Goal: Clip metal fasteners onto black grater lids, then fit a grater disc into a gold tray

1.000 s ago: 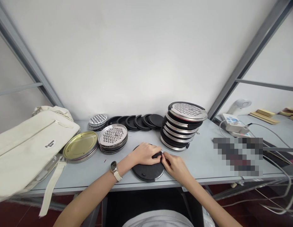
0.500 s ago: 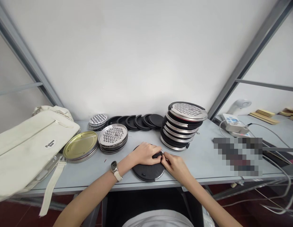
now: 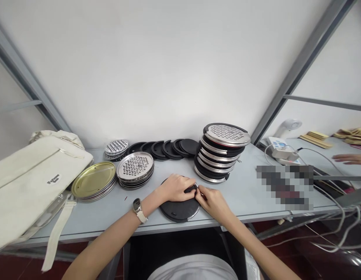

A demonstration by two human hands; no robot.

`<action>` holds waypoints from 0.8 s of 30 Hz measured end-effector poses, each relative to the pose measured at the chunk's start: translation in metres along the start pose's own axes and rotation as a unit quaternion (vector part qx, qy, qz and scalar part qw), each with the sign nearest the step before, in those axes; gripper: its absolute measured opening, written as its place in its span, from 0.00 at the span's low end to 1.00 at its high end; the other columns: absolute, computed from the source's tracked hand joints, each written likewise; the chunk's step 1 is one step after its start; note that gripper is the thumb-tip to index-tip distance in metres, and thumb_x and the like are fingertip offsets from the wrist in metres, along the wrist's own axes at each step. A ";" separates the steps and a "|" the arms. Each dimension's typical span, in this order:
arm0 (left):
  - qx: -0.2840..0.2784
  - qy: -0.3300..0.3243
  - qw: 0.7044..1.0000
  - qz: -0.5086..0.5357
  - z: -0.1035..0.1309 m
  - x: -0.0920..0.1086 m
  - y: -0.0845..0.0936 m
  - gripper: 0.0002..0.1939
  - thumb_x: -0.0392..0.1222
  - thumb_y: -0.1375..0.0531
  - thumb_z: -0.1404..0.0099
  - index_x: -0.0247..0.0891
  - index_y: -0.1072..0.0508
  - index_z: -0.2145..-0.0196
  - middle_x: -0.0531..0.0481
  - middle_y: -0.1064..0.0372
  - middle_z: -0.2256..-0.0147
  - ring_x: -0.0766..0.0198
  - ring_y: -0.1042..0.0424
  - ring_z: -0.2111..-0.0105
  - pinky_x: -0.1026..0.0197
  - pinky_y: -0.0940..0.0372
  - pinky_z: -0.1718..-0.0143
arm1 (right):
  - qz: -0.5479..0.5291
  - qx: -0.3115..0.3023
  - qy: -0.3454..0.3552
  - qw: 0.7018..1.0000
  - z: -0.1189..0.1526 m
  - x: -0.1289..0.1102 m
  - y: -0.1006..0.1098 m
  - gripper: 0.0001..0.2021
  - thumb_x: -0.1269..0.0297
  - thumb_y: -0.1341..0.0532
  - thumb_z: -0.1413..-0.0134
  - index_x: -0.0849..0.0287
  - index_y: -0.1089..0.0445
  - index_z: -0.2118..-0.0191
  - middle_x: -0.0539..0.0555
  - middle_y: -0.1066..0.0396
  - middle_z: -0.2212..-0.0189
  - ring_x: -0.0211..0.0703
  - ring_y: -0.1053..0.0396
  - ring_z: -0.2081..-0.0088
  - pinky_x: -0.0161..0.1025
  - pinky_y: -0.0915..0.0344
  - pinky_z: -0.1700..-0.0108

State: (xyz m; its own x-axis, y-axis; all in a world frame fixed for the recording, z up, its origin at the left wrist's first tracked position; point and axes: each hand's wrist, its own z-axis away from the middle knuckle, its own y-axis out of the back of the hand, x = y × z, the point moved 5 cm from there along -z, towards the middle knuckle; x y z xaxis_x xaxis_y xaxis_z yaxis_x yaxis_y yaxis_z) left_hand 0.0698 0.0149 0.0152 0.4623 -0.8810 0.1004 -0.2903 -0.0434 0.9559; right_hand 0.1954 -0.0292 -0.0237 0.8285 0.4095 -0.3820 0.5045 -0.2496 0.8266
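Disc: likely light, stiff, slick | hold: silvery rim | left hand: fingers curled on top, grip unclear | right hand: fingers pinching rim

Plain white wall, grey table.

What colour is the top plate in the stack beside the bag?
The top plate is a shiny yellowish gold, clearest in the head view.

Beneath and beside our fingers, we have one black disc lying flat, partly covered, its silvery edge showing nearer us.
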 end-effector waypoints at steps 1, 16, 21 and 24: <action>-0.001 -0.001 1.000 -0.001 0.000 0.000 0.000 0.08 0.45 0.45 0.36 0.39 0.35 0.70 0.53 0.29 0.73 0.64 0.30 0.74 0.63 0.46 0.74 | 0.002 0.002 0.002 1.000 0.000 0.000 0.000 0.14 0.65 0.51 0.38 0.56 0.41 0.76 0.48 0.36 0.83 0.36 0.40 0.82 0.34 0.50 0.76; 0.010 0.045 0.999 -0.017 -0.002 -0.017 -0.003 0.08 0.44 0.45 0.36 0.38 0.35 0.68 0.53 0.32 0.75 0.64 0.33 0.76 0.63 0.48 0.75 | 0.015 0.015 0.004 1.000 0.000 -0.005 0.003 0.12 0.66 0.53 0.36 0.56 0.41 0.72 0.49 0.35 0.81 0.39 0.37 0.80 0.35 0.50 0.75; -0.006 -0.012 1.000 0.028 0.000 -0.007 -0.003 0.06 0.43 0.43 0.37 0.39 0.36 0.69 0.55 0.33 0.76 0.66 0.34 0.77 0.63 0.49 0.74 | -0.001 0.009 -0.030 1.000 -0.001 0.000 0.002 0.10 0.66 0.53 0.36 0.56 0.42 0.69 0.49 0.34 0.79 0.41 0.34 0.78 0.35 0.48 0.74; -0.005 -0.020 0.999 0.029 0.000 -0.006 -0.003 0.06 0.43 0.44 0.37 0.39 0.36 0.69 0.55 0.32 0.75 0.66 0.34 0.76 0.63 0.49 0.74 | 0.009 -0.015 -0.024 1.000 -0.002 0.000 0.000 0.11 0.65 0.54 0.35 0.56 0.41 0.69 0.49 0.34 0.79 0.41 0.34 0.78 0.35 0.49 0.74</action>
State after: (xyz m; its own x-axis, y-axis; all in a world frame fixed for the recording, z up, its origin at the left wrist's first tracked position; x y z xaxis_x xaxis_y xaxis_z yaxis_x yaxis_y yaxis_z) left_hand 0.0681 0.0201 0.0119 0.4113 -0.9000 0.1442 -0.3062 0.0126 0.9519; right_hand 0.1947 -0.0277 -0.0234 0.8479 0.3635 -0.3860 0.4832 -0.2299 0.8448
